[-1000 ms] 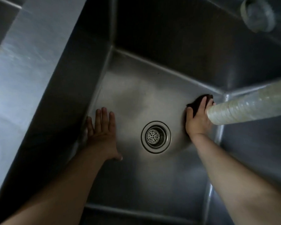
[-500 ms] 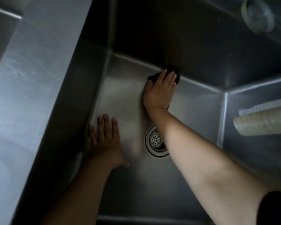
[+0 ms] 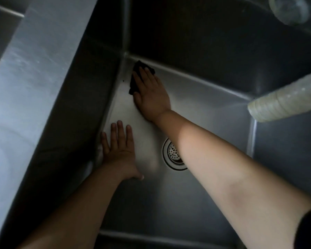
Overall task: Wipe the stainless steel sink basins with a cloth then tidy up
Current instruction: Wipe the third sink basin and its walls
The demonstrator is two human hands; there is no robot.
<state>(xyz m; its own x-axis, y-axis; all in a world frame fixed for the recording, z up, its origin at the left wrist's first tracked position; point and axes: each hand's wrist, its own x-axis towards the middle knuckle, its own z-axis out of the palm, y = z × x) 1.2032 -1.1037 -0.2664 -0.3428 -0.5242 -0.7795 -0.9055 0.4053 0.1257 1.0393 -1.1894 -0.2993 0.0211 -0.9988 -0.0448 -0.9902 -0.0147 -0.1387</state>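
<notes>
You are pressing your right hand (image 3: 152,92) flat on a dark cloth (image 3: 136,76) at the bottom of the sink (image 3: 214,108), its fingers (image 3: 147,72) lying straight and close together rather than curling round the fabric. The cloth is sitting under and just beyond those fingertips, tucked into the far left corner of the basin where the floor is meeting the back and left walls; part of it is showing past the thumb side as well.

Your left hand (image 3: 119,150) is resting palm down on the basin floor, fingers straight and slightly spread, holding nothing, with the little finger touching the foot of the left wall.

Your right forearm is crossing over the drain (image 3: 171,155) and hiding part of its right side; the drain is lying between your two wrists. A pale ribbed hose (image 3: 284,101) is jutting in from the right, well clear of your fingers. The steel counter (image 3: 34,83) is running along the left, beyond the wall beside your left fingers.
</notes>
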